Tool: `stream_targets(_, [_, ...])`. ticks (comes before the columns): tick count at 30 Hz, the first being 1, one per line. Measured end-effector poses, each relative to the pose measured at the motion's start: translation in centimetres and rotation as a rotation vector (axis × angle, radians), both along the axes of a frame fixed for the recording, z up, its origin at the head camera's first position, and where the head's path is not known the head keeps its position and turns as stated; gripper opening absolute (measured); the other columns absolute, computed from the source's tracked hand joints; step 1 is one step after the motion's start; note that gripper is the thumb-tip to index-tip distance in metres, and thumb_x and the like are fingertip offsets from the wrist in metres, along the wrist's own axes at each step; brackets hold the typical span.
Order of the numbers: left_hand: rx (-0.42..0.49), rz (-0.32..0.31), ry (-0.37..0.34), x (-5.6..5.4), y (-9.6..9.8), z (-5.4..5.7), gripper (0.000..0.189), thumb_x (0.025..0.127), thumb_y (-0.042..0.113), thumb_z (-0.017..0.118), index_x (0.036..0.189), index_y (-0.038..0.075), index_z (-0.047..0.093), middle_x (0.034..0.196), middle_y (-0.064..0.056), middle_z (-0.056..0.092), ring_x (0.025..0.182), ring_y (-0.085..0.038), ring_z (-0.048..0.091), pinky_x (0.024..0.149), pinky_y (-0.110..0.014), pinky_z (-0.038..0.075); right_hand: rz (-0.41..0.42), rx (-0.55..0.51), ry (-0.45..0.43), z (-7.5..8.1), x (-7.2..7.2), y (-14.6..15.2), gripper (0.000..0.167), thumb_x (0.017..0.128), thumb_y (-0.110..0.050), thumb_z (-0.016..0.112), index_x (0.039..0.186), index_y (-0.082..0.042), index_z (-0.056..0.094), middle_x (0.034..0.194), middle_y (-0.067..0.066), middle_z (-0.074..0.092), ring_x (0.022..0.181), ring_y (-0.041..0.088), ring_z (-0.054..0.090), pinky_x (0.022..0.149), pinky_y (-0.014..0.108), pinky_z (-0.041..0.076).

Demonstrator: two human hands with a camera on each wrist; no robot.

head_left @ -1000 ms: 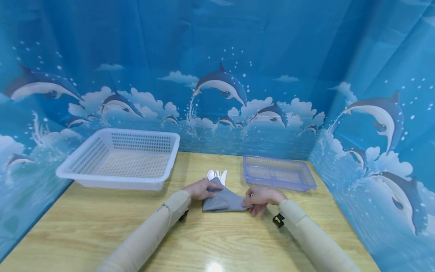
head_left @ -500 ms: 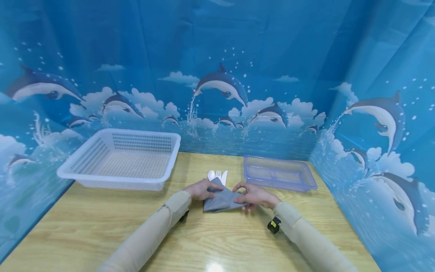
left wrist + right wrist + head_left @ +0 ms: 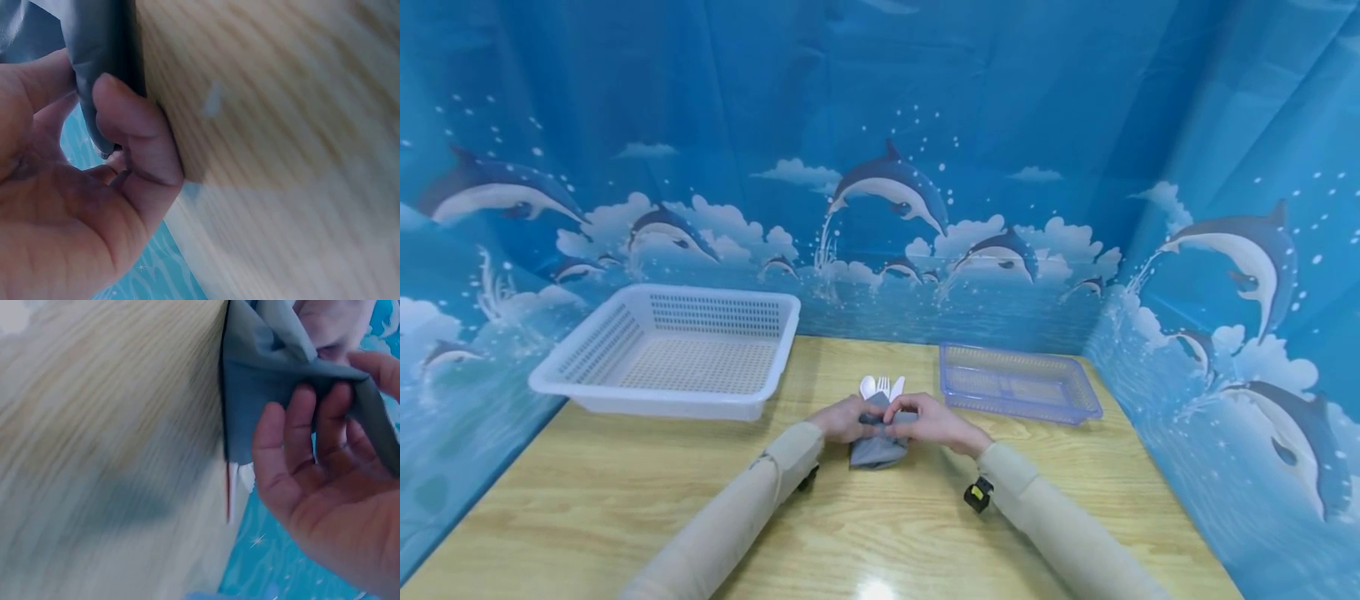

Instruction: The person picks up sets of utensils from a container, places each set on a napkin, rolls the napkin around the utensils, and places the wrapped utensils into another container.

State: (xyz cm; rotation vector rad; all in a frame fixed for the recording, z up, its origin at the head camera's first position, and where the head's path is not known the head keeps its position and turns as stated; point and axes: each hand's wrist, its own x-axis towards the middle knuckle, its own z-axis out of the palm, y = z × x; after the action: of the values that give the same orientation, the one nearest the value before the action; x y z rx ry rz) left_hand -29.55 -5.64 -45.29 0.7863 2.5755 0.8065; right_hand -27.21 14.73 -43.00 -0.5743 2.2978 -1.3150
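A grey cloth napkin (image 3: 877, 454) lies folded near the middle of the table. From its far end stick out the tops of a white spoon (image 3: 867, 386), a fork (image 3: 883, 384) and a knife (image 3: 898, 387); their lower parts are hidden under the cloth. My left hand (image 3: 842, 419) holds the napkin's left edge, thumb and curled fingers on either side of the fabric in the left wrist view. The right hand (image 3: 934, 423) pinches the right flap, lifted and turned over toward the left in the right wrist view. Both hands' fingertips come close together over the napkin.
A big white plastic basket (image 3: 666, 402) stands at the back left of the wooden table (image 3: 865, 533). At the back right is a shallow purple see-through basket (image 3: 1018, 409). A blue dolphin-print curtain (image 3: 760, 100) encloses the table behind and at the sides.
My right hand has moved left, carrying the napkin's right flap over the cutlery, so the napkin now looks narrower. The left hand has stayed at the left edge.
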Motion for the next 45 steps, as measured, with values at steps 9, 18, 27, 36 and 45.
stream_targets(9, [0.013,0.03,-0.058,0.3,0.1,0.1,0.041,0.094,0.01,0.064,0.134,0.018,0.061,0.134,-0.015,0.06,0.115,-0.023,0.058,0.098,-0.038,0.046,-0.136,0.073,0.005,0.0,0.9,0.2,0.048,0.072,-0.001,0.078,0.113,-0.007,0.053,0.086,0.011,0.056,0.061,0.017,0.056,0.059,0.038,0.056])
stream_targets(18, [-0.01,0.012,-0.027,0.3,-0.1,0.1,0.039,0.095,0.013,0.063,0.133,0.019,0.062,0.133,-0.016,0.06,0.115,-0.023,0.056,0.101,-0.041,0.044,-0.094,0.115,-0.057,-1.0,1.8,2.0,0.027,0.08,-0.023,0.081,0.098,-0.011,0.064,0.081,0.008,0.059,0.055,0.015,0.055,0.048,0.034,0.054])
stream_targets(27, [-0.005,0.02,-0.012,0.8,-0.2,0.2,0.038,0.097,0.015,0.061,0.134,0.02,0.061,0.129,-0.016,0.061,0.101,-0.021,0.056,0.091,-0.037,0.045,-0.085,0.22,0.053,-1.7,1.9,1.7,0.024,0.084,-0.038,0.076,0.083,-0.015,0.071,0.076,-0.001,0.065,0.05,0.011,0.05,0.045,0.026,0.046])
stream_targets(36, [-0.107,0.058,-0.057,1.0,0.0,0.6,0.055,0.094,0.057,0.055,0.142,0.03,0.053,0.151,-0.018,0.042,0.145,-0.041,0.027,0.113,-0.055,0.031,-0.068,0.279,0.12,-2.0,1.5,1.5,0.023,0.088,-0.035,0.073,0.075,-0.016,0.073,0.069,-0.007,0.066,0.049,0.01,0.054,0.048,0.028,0.05])
stream_targets(45, [-0.135,0.056,-0.056,1.0,0.2,0.1,0.056,0.093,0.052,0.06,0.143,0.03,0.051,0.151,-0.014,0.045,0.146,-0.04,0.026,0.113,-0.055,0.032,0.026,0.318,0.116,-1.6,1.8,1.2,0.037,0.084,-0.056,0.069,0.076,-0.02,0.067,0.058,-0.009,0.05,0.048,0.008,0.046,0.048,0.027,0.046])
